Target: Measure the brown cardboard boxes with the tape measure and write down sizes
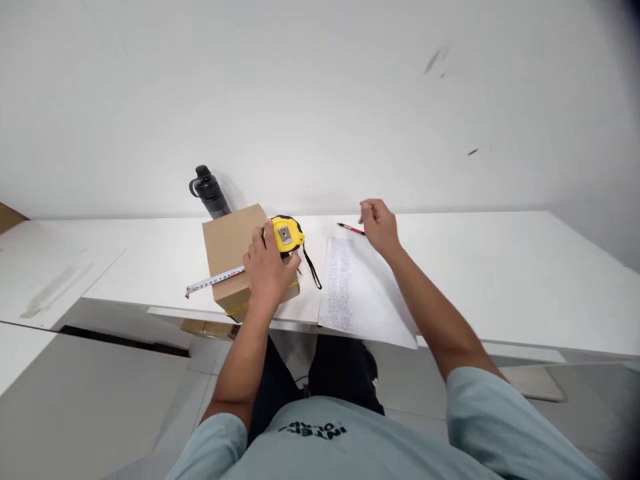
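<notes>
A brown cardboard box stands on the white table near its front edge. My left hand rests on top of the box and grips a yellow tape measure. Its white blade is pulled out to the left across the box and past its left side. A black wrist strap hangs from the case. My right hand hovers to the right with fingers curled, its fingertips right beside a red pen that lies on the table. A sheet of paper with writing lies below that hand.
A black water bottle stands behind the box against the white wall. The paper overhangs the table's front edge. A second white surface adjoins on the left. My legs are under the table.
</notes>
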`<act>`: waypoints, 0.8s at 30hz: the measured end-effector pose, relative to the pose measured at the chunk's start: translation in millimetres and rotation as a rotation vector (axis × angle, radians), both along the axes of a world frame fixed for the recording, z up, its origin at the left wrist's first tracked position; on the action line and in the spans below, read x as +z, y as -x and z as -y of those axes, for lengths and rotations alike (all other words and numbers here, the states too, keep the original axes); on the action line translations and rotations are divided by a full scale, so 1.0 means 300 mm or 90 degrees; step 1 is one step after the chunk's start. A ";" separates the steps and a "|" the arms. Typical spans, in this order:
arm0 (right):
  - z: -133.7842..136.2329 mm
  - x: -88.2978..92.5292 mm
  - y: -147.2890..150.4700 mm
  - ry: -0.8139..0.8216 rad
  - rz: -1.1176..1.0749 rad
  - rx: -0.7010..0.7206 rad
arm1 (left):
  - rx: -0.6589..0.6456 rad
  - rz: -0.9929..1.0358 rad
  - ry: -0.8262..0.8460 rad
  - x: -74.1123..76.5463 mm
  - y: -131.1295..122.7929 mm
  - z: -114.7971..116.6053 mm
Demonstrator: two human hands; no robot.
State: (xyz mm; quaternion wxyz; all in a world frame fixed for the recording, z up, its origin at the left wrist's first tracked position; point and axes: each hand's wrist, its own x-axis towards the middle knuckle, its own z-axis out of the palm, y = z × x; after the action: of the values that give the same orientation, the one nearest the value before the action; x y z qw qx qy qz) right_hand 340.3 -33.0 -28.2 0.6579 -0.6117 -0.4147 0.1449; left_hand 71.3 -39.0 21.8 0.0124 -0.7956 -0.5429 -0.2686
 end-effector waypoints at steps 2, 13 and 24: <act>0.057 -0.084 -0.129 0.276 0.162 -0.093 | -0.002 0.010 -0.006 -0.005 -0.005 0.001; -0.019 -0.297 -0.228 0.521 0.332 -0.084 | 0.005 -0.010 0.007 -0.013 -0.007 0.007; -0.010 -0.351 -0.178 0.086 -0.017 -0.013 | 0.026 -0.076 0.001 0.001 -0.009 0.015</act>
State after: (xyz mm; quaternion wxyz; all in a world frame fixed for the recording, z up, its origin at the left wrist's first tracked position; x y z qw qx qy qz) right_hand 393.6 -29.9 -133.5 0.6223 -0.6568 -0.3887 0.1740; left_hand 73.9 -43.5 22.2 0.0497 -0.7991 -0.5573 -0.2200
